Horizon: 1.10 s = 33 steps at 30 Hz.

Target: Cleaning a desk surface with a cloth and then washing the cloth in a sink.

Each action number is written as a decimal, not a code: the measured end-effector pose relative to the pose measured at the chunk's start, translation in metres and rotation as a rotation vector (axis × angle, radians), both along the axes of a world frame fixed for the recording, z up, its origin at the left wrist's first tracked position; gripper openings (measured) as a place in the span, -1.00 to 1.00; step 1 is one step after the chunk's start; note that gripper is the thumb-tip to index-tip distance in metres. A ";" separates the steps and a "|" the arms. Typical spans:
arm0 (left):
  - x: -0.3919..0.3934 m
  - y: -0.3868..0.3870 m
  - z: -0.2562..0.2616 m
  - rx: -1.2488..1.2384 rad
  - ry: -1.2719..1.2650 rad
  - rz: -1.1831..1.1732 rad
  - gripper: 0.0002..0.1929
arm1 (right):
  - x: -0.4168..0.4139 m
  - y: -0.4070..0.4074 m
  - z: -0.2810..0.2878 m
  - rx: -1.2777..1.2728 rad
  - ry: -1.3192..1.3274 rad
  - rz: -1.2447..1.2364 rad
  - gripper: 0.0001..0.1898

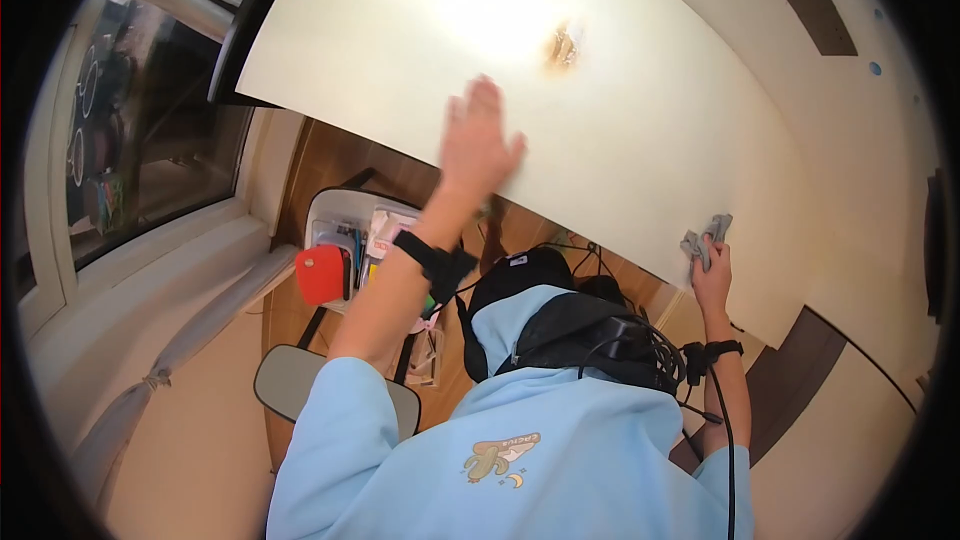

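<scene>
A pale, smooth tabletop (622, 135) spreads before me, with a bright glare near its far part. Over its near edge, left of the middle, is my left hand (480, 135), slightly blurred, fingers apart and holding nothing; whether it touches the surface I cannot tell. At the right, my right hand (711, 270) grips a crumpled grey cloth (705, 240) at the tabletop's near edge. A brownish, partly shiny patch (562, 49) lies beyond my left hand, slightly to the right.
Below the table's left part stands a cart (315, 217) holding a red item (321, 274), pens and packets. A grey-topped stool or shelf (337, 386) is nearer me. Black cables (667, 360) run from my waist pouch along my right arm. A window (172, 112) and a tied curtain (187, 345) are left.
</scene>
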State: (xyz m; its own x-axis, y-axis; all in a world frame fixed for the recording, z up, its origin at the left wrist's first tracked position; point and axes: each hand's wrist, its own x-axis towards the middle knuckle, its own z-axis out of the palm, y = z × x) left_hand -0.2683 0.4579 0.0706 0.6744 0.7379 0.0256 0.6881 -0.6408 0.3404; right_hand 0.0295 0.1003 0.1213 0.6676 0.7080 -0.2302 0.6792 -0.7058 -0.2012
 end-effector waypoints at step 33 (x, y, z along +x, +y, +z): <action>0.003 -0.071 0.025 -0.667 -0.219 -1.036 -0.52 | -0.004 0.002 -0.009 -0.012 -0.032 -0.016 -0.50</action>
State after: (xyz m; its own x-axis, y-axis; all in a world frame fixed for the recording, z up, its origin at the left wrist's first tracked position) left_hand -0.2652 0.3865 0.0959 0.9738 -0.2245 0.0363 -0.1482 -0.5055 0.8500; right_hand 0.0257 0.1024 0.1125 0.6861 0.6944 -0.2169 0.6736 -0.7190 -0.1714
